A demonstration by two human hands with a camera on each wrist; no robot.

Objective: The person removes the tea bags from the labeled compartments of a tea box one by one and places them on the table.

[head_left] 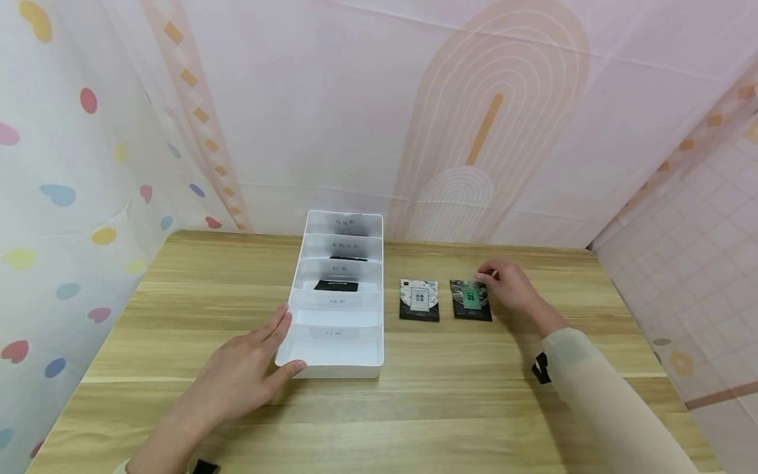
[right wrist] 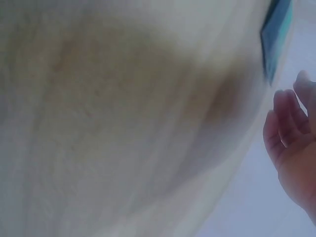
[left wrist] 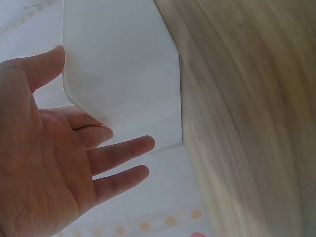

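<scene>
The green-labelled packet (head_left: 471,301) lies on the tabletop (head_left: 462,401), to the right of the divided organizer, its dark lower edge toward the person. The right hand (head_left: 506,284) is at its upper right corner, thumb and fingers bent inward with the tips close together; whether they have pinched the corner or merely touch it, I can't tell from here. Just left of it, apart, lies a white-labelled packet (head_left: 419,300). Next comes the white organizer (head_left: 331,371), five compartments one behind another, with dark packets (head_left: 335,286) showing in the middle one and the one behind it. The left hand (head_left: 243,372) steadies its near left corner, spread wide, thumb on the front rim, fingers along the side, grasping nothing. Beyond hangs a patterned cloth (head_left: 331,131).

I'd judge the step in hand to be getting hold of the green-labelled packet. Lifting it would call for a sure pinch on that thin corner, with the left hand keeping the organizer from sliding.
</scene>
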